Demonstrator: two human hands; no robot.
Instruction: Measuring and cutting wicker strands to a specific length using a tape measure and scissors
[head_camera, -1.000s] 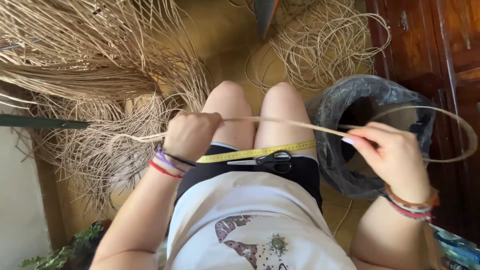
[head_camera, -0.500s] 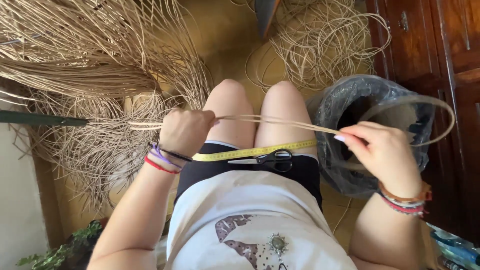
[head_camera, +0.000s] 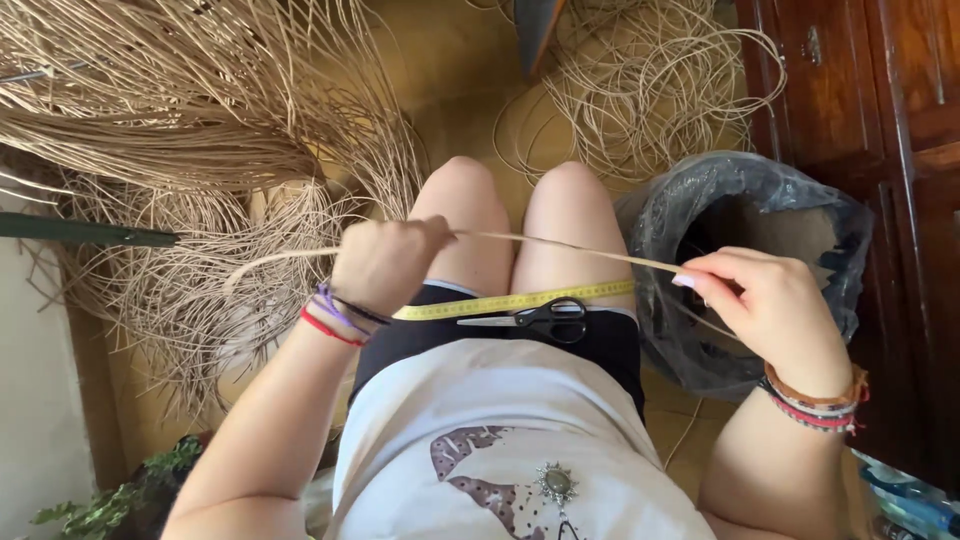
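While the person sits with knees forward, the left hand (head_camera: 385, 265) is closed in a fist-like grip around a pale cane strand (head_camera: 570, 249), which runs taut from that grip across both thighs to the right hand (head_camera: 770, 300), whose fingertips pinch it. Just below the span between the grips, black-handled scissors (head_camera: 535, 319) and a yellow measuring tape (head_camera: 510, 303) lie on the lap. Beyond the right grip stands a bin lined with a plastic bag (head_camera: 800, 200); loose cane bundles (head_camera: 190, 140) lie beyond the left grip.

White top (head_camera: 500, 420), black shorts (head_camera: 440, 340), wrist bracelets (head_camera: 335, 320)
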